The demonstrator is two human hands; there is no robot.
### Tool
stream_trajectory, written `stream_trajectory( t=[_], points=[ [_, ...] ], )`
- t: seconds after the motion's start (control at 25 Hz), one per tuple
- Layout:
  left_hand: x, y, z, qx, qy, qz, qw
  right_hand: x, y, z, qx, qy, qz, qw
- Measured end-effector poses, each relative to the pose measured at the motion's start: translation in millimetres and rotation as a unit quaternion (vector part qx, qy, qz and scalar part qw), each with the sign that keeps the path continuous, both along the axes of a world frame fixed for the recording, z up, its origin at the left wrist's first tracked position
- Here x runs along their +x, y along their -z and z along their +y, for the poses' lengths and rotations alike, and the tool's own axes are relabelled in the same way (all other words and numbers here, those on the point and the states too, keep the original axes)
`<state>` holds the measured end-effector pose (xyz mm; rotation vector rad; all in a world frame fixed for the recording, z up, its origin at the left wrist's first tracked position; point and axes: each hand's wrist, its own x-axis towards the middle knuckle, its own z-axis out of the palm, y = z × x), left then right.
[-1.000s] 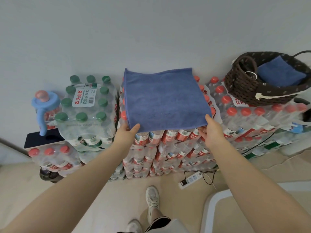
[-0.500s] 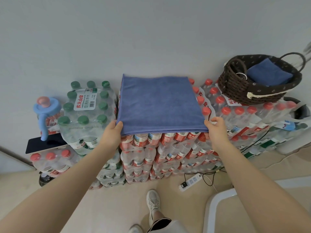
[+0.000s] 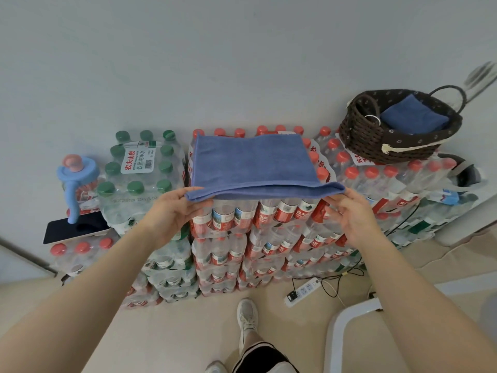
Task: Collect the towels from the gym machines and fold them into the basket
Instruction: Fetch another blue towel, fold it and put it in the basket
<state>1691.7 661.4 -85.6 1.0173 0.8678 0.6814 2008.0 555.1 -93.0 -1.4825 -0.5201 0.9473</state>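
Fingers of my left hand (image 3: 172, 211) and right hand (image 3: 352, 211) pinch the near corners of the blue towel (image 3: 252, 165), lying folded on the red-capped bottle packs (image 3: 269, 211). Right of it sits the woven basket (image 3: 360, 138), holding another folded towel (image 3: 414, 118).

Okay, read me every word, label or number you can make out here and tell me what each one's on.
"农夫山泉": red print on the white label of the green-capped water pack.
"饮用纯净水": the same label, second line.
"农夫山泉": wrappers on the red-capped bottles under the blue towel.
Barcode digits, the small label print and the date stamp on the plastic wrap: too small to read.
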Motion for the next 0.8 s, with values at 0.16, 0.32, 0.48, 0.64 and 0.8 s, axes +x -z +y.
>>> stream_trajectory(
  t=[0.16, 0.32, 0.48, 0.64, 0.8],
  points=[
    [11.4, -4.3, 14.1, 0.070, -0.045, 0.198, 0.977, 1.0, -0.4, 19.5, -0.061, 0.039, -0.147, 0.987],
    [23.5, -10.7, 40.5, 0.127, -0.131, 0.256, 0.949, 10.1, -7.6, 49.0, -0.040, 0.046, -0.199, 0.978],
    [39.2, -18.3, 75.6, 0.124, -0.137, 0.189, 0.964, 27.8, -15.9, 95.3, -0.022, 0.038, -0.162, 0.986],
    [61.8, -20.5, 124.4, 0.077, -0.204, 0.086, 0.972, 40.9, -27.5, 153.6, 0.003, 0.046, -0.096, 0.994],
    [80.2, -10.9, 168.8, 0.069, -0.218, 0.196, 0.954, 55.3, -16.4, 203.1, -0.042, -0.025, -0.111, 0.993]
  ],
)
